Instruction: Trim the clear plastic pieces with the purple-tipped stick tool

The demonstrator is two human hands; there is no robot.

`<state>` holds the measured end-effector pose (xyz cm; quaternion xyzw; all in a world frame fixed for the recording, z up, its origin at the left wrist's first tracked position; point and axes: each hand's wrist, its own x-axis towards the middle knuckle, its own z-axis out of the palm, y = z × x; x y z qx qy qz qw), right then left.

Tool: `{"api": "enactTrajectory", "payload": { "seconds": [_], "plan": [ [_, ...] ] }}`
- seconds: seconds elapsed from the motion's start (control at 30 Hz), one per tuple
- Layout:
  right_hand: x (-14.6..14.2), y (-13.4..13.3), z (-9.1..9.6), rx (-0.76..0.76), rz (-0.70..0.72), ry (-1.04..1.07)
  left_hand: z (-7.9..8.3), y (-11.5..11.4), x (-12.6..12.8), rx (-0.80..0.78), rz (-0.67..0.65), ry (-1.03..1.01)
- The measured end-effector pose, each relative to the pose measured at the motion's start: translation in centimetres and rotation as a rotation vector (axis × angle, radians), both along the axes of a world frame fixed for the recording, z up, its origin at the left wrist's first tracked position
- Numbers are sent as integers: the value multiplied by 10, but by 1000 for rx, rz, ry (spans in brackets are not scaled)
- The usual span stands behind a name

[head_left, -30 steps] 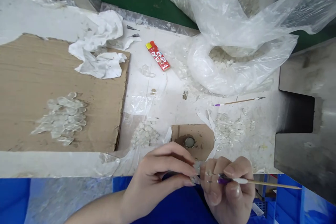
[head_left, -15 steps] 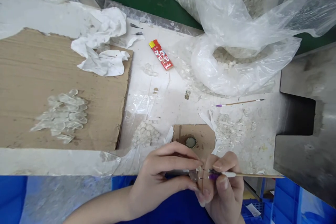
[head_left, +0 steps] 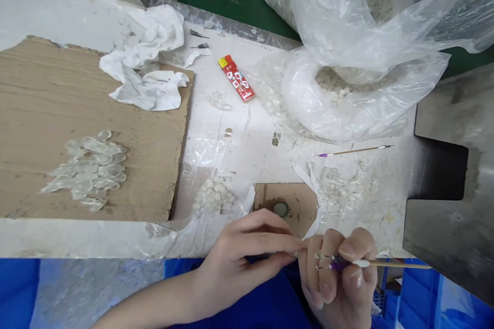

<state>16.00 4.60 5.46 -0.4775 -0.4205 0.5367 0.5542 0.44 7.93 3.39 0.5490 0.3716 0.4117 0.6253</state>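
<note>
My left hand (head_left: 241, 257) is below the table's front edge, its thumb and fingers pinched together on a small piece I cannot make out. Just to its right, my right hand (head_left: 339, 277) is closed round a thin wooden brush (head_left: 389, 264) with a purple ferrule, its tip pointing left toward the left fingertips. A metal bottle cap (head_left: 281, 209) sits on a small cardboard square (head_left: 299, 203) just above my hands. Small piles of clear pieces lie to the left of the square (head_left: 213, 196) and to its right (head_left: 339, 190).
A large cardboard sheet (head_left: 46, 92) on the left bears a heap of clear pieces (head_left: 88, 167) and crumpled white tissue (head_left: 146, 56). A red packet (head_left: 236, 78), a second brush (head_left: 353, 151) and big plastic bags (head_left: 358, 61) of pieces lie behind. A grey metal block (head_left: 451, 185) stands at right.
My right hand with the brush has drawn slightly right and down, away from the left fingertips; half a second ago the brush tip touched the pinched piece.
</note>
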Motion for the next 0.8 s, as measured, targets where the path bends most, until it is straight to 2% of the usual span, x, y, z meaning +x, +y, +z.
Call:
{"api": "enactTrajectory", "payload": {
  "seconds": [0.07,0.13,0.3,0.43,0.6,0.8],
  "plan": [
    [-2,4,2,20,-6,175,0,2,-1,-41,19,18],
    [-1,7,4,28,-17,237,0,2,-2,-63,55,15],
    [9,9,1,76,-70,121,0,-7,-7,-101,112,-59],
    [10,7,-2,136,-114,-32,3,-5,-9,-233,62,-196],
    [2,4,-4,202,-132,-136,10,3,-8,-438,22,-236],
    [-6,4,-7,238,-96,-97,8,0,-8,-501,-10,-309]
  ]
}}
